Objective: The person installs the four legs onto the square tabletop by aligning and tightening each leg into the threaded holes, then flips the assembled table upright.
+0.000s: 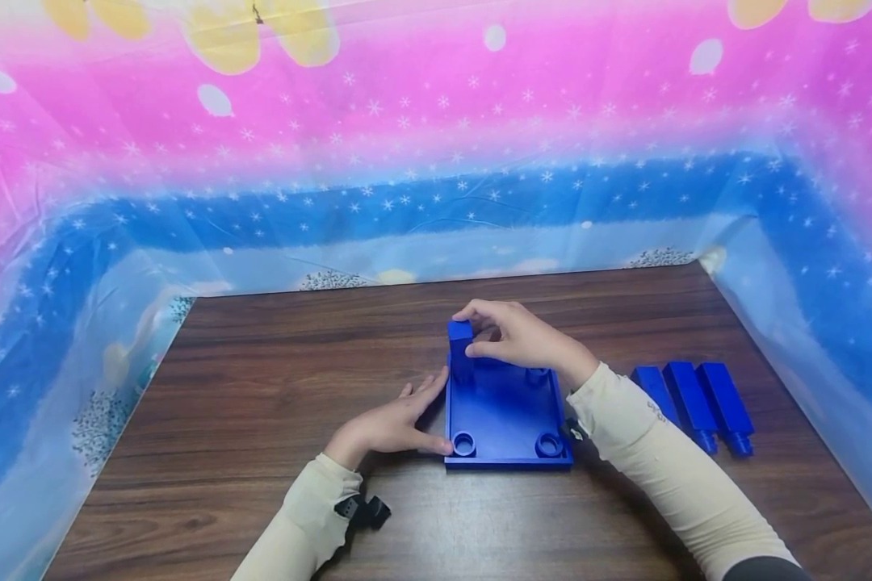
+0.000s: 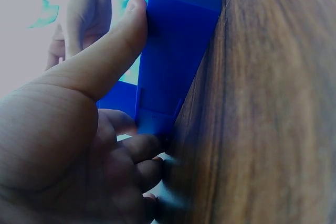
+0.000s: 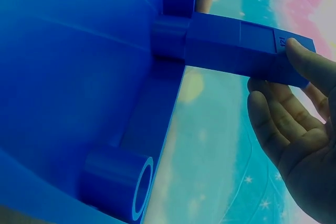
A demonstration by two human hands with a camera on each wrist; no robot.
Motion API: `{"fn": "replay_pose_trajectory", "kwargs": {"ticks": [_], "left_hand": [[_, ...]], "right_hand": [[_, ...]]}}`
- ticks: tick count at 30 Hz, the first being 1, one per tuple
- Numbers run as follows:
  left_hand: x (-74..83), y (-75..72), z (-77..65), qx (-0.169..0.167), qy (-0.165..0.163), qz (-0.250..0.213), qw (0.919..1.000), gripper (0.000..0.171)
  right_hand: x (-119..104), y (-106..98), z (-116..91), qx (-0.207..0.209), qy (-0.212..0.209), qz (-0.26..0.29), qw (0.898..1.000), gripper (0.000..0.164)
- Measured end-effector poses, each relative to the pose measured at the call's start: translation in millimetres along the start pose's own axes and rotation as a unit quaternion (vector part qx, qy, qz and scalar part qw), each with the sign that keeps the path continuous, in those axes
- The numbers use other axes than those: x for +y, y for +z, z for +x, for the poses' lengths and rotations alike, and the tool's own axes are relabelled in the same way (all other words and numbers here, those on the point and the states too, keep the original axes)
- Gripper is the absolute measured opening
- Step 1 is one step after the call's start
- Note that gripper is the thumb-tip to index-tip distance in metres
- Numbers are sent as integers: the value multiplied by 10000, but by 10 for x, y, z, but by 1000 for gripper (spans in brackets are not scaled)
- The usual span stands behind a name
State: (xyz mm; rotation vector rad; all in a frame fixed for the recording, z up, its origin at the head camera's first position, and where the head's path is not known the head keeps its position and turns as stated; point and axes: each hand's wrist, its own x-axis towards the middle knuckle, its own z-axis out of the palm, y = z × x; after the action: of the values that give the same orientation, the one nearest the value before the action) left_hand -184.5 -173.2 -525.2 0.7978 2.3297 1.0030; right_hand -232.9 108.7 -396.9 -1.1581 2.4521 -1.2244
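Note:
A blue square panel point(image 1: 505, 411) with a raised rim lies on the table, a round socket at each corner. My right hand point(image 1: 516, 332) pinches a blue square-sided leg point(image 1: 461, 351) near its top, thumb on one side and fingers on the other. That leg stands upright at the back left socket; in the right wrist view its lower end meets the socket, so its threaded tip is hidden. Along the panel's left side rests my left hand point(image 1: 392, 424), fingers extended against the rim and thumb by the front left socket point(image 1: 463, 444).
Three more blue legs point(image 1: 696, 395) lie side by side to the right, with threaded ends toward the front; my right sleeve point(image 1: 647, 428) partly covers the nearest. A patterned pink and blue cloth point(image 1: 436, 186) hangs around the brown wooden table point(image 1: 298, 347).

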Motion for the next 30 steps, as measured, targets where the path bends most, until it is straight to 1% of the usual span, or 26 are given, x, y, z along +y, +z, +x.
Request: {"fn": "replay_pose_trajectory", "kwargs": {"ticks": [4,8,11,12,15,16,17,18,20,22,23,25,26,27,30], "left_hand": [[47,-8,-17,13,21,-21,10000,125],[280,-63,-111,-4,-11,-59,10000,125],[488,-116,-185,-30,-48,-42,10000,124],[537,-129,-199,-49,-78,-9,10000,122],[620,-145,-210,-93,-189,89,9997,118],[565,-125,-194,-73,-131,155,9998,117],[574,-128,-195,-79,-140,118,9998,117],[532,-117,-184,-64,-75,144,9998,118],[501,-108,-188,-36,56,102,9999,120],[485,-107,-193,-28,121,35,9999,122],[537,-126,-209,-49,104,-41,9999,124],[541,-130,-212,-65,53,-98,9999,124],[504,-121,-202,-60,64,-64,9999,125],[512,-127,-201,-71,29,-137,9999,125],[421,-104,-173,-41,54,-92,9999,125]], "right_hand": [[-5,14,-2,56,17,-81,9999,43],[-8,36,2,87,16,-199,9998,42],[-16,52,4,112,54,-205,9997,42],[-21,57,4,123,75,-190,9997,42],[-49,70,5,142,162,-199,9996,46],[-57,73,7,151,177,-233,9995,48],[-66,74,7,151,198,-271,9993,50],[-71,73,7,143,221,-300,9992,54],[-71,67,8,107,241,-355,9990,60],[-66,50,12,53,247,-344,9991,66],[-64,41,13,11,235,-332,9992,68],[-53,21,21,-78,185,-300,9993,72],[-43,14,27,-126,140,-283,9994,73],[-41,7,33,-189,121,-253,9994,74],[-10,2,54,-462,89,-44,9989,75]]}}
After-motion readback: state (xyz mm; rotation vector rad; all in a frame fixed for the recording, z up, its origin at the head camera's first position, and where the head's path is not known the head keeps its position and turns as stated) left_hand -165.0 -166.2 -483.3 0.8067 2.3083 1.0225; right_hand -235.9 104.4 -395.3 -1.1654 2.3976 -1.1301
